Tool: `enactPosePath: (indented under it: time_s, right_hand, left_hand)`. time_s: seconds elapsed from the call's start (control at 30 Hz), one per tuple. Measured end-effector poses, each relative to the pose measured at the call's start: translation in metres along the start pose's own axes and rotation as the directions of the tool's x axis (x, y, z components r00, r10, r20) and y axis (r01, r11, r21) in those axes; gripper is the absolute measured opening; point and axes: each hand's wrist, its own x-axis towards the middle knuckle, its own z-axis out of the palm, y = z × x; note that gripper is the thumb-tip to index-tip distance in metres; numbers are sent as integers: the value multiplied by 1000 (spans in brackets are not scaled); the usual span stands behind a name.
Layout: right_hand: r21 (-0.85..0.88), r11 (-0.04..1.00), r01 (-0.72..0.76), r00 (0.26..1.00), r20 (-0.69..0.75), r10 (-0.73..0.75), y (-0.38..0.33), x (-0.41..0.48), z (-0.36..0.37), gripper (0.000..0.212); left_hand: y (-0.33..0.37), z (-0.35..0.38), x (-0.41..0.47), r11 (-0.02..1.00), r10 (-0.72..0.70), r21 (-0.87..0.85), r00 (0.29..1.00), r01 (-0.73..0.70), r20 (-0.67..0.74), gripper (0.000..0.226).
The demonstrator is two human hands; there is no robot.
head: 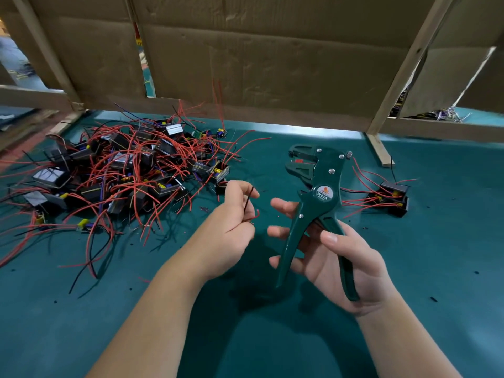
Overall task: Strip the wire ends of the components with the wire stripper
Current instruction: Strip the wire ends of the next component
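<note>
One wire stripper (319,203), upright above the green mat (272,336), handles spread, jaws apart. Right hand (335,257) grips it, thumb on one handle, fingers behind the other. Left hand (231,227) pinches one black wire (248,199) and one red wire (257,214). Component pile (122,173) far left, too tangled to count. About two components (392,195) right of the stripper.

Desk (436,268) w/ teal felt-like cover fills the lower view. Behind it, creased brown cardboard (272,64) sheets on a pale wood frame: slanted post (41,45) at L, another post (403,69) at R, rail (30,96) low at L. Narrow gap (146,69) btwn two sheets, blurred beyond. Bright light strip (300,128) under the cardboard's lower edge. Short batten (379,151) lies on desk at R.
</note>
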Motion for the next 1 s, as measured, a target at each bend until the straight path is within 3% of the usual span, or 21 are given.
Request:
enactPosePath:
  time_s: [0.13, 0.27, 0.4, 0.57, 0.63, 0.73, 0.9, 1.0]
  right_hand:
    - [-11, 999, -34, 999, 0, 34, 0, -1, 3, 77]
    - [-22, 1000, -22, 1000, -16, 22, 3, 1, 4, 59]
    - [-27, 1000, -11, 999, -52, 10, 4, 4, 1, 60]
    - [-23, 1000, -3, 999, -38, 2, 3, 4, 0, 60]
    - [-32, 999, -4, 1000, -26, 3, 3, 5, 0, 63]
    - [3, 1000, -8, 1000, -24, 8, 3, 5, -1, 80]
    - [33, 999, -4, 999, 45, 3, 2, 5, -2, 60]
    - [59, 998, -2, 999, 43, 0, 1, 5, -2, 61]
  left_hand:
    - [-3, 2, 0, 997, -45, -57, 998, 47, 38, 52]
    - [-5, 5, 0, 992, -70, -98, 992, 80, 102, 49]
    - [-6, 7, 1, 984, -81, -148, 990, 98, 119, 43]
    - [-1, 10, 2, 984, -118, -134, 993, 114, -16, 7]
    - [2, 15, 0, 979, -59, -200, 990, 33, -129, 22]
    - [7, 17, 3, 968, -78, -252, 966, 14, -247, 21]
    - [6, 11, 7, 918, -152, -383, 982, 99, -110, 23]
    - [5, 8, 6, 913, -132, -395, 990, 103, -46, 21]
